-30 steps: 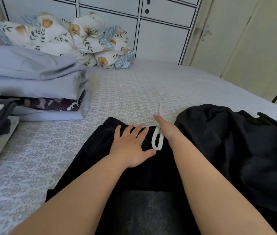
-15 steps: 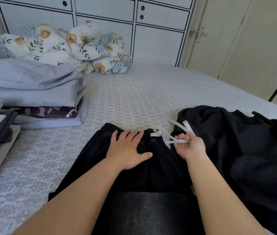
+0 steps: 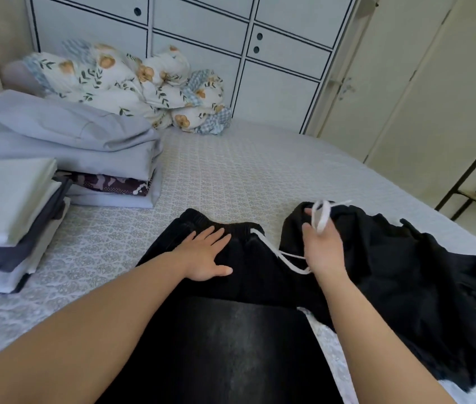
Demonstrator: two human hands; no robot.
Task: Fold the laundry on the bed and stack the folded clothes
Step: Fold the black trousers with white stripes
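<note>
Right hand (image 3: 323, 252): gripping the white drawstring (image 3: 283, 258), loops bunching at the fingertips. Left hand (image 3: 206, 255): lying flat, fingers straight, pressing the black trousers (image 3: 231, 330). Trousers: lying mid-bed (image 3: 260, 170), waistband pointing away, long axis running toward the near edge. Dark garment (image 3: 406, 272): crowding the right. Folded stacks (image 3: 12, 205): sitting along the left edge.

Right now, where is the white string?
In the head view, right of centre: the white drawstring runs from the black pants' waistband to the right hand, which holds it.

Black drawstring pants (image 3: 231, 330) flat near centre, white drawstring (image 3: 283, 258) loose; black garment (image 3: 406, 272) crumpled right; folded stacks (image 3: 12, 217) left.
</note>
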